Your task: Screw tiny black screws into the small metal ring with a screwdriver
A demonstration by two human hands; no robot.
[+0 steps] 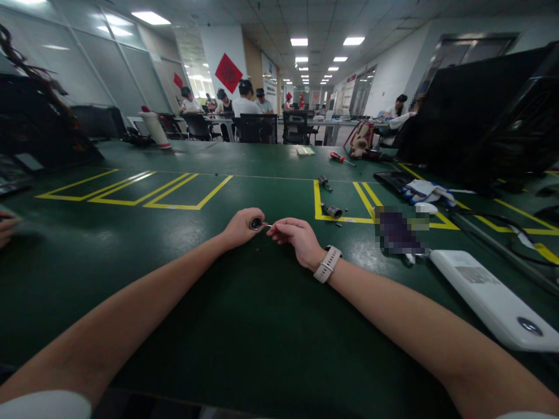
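Observation:
My left hand [240,228] is closed around a small round metal connector shell [255,223], its open end facing me. Between the fingertips of my right hand [297,237] is a thin metal rod [268,226], whose tip reaches the side of the shell. The fingers hide most of the rod, so its exact kind does not show. A tiny ring-like piece [257,249] lies on the green table below my hands. To the right, a second metal connector [334,210] rests by the yellow tape, with a smaller connector part [324,182] behind it.
A red-handled screwdriver [338,157] lies farther back. On the right are a white power bank [489,297], a blurred-out phone [397,231], white-and-blue gloves [428,191] and cables. Dark monitors flank the green table [209,349]. Another person's hand [6,227] shows at the left edge.

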